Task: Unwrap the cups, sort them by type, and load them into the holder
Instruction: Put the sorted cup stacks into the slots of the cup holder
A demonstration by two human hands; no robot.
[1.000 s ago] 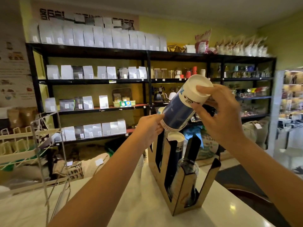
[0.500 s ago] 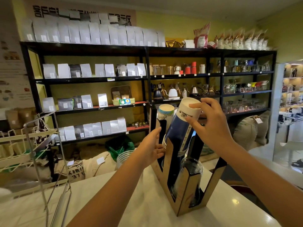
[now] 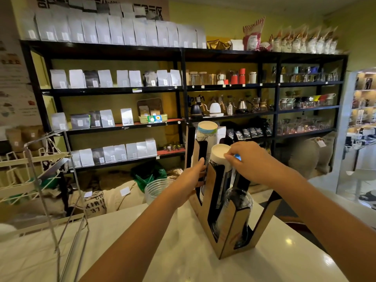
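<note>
Lowered since before, the cup stack (image 3: 218, 159) is sitting in the holder (image 3: 230, 231), right hand (image 3: 247, 159) pinching its top, left hand (image 3: 191, 180) gripping the holder's side.

A coffee shop is showing here: black shelving (image 3: 183, 88) is carrying rows of labelled coffee bags (image 3: 105, 78), kettles (image 3: 215, 108) and drippers (image 3: 305, 100), while burlap sacks (image 3: 114, 196) are lying beyond the worktop's (image 3: 162, 251) far edge.

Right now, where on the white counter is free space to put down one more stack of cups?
Bare white counter lies between the white wire rack and the wooden cup holder, under the left forearm. A narrower bare strip runs right of the holder, toward the edge. It is crowded at the holder's top, where both hands work.
</note>
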